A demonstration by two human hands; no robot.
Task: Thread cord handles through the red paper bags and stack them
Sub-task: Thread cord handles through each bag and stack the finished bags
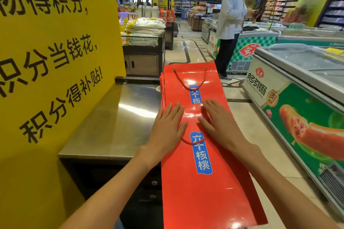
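Stacking step, by look of it; left hand (168,126) and right hand (216,119), fingers flat, no grip, pressing top red paper bag (195,182) onto pile overhanging steel counter (115,117) right edge; cord handle (189,79) already threaded; next: square edges, fetch unthreaded bag.

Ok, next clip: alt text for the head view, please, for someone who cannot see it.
Both hands, left hand and right hand, press flat on a stack of red paper bags with red cord handles, at the edge of a steel counter in a supermarket aisle beside chest freezers.
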